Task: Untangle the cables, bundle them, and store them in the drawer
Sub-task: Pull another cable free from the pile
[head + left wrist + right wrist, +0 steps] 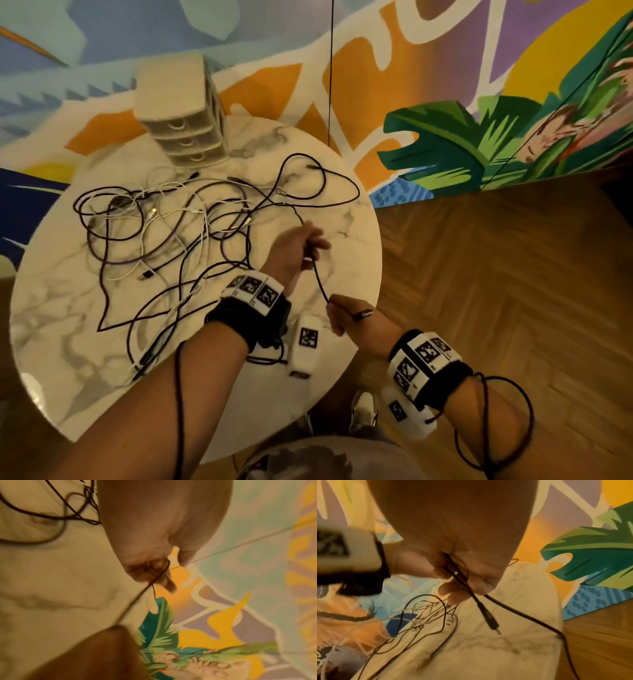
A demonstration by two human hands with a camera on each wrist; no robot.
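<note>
A tangle of black, purple and white cables (171, 233) sprawls over the round marble table (346, 212). One black cable (317, 274) is stretched between my hands at the table's right side. My left hand (305, 243) pinches it farther in; the left wrist view shows the fingers (145, 573) curled round the strand (137, 599). My right hand (342, 315) grips the same cable near its end, and the jack plug (363, 313) sticks out past the fingers. In the right wrist view the plug (491, 622) hangs below my right hand (460, 580). A small white drawer unit (185, 126) stands at the table's far edge, drawers closed.
A white device with a square marker (306, 346) lies on the table near the front edge, between my wrists. Wooden floor (496, 291) lies to the right, past the table rim. A painted wall (445, 85) stands behind the table.
</note>
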